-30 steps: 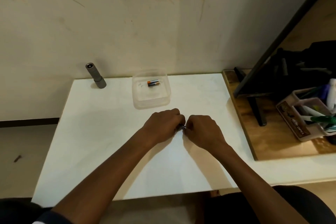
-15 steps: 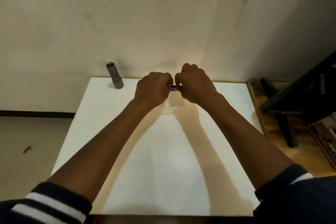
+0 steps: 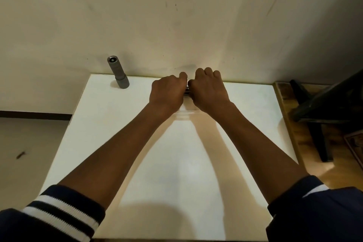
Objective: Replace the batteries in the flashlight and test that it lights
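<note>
- Currently, in the head view, I note both hands over the far middle of the white table (image 3: 98, 124), knuckles up and nearly touching.
- The left hand (image 3: 167, 92) and right hand (image 3: 209, 90) each have fingers curled tight on a small metal piece (image 3: 187, 89). Only a sliver shows between them, so I cannot identify it.
- The grey flashlight (image 3: 117, 72) stands upright at the table's far left, by the wall (image 3: 176, 15), apart from the left hand.
- A clear container (image 3: 184, 113) shows partly beneath the hands.

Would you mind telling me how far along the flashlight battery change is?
Done: nothing certain. The grey flashlight stands apart by the wall. In hand: left hand and right hand both grip a small metal part, mostly hidden. Left: likely reassembly and the light test; no beam shows.
</note>
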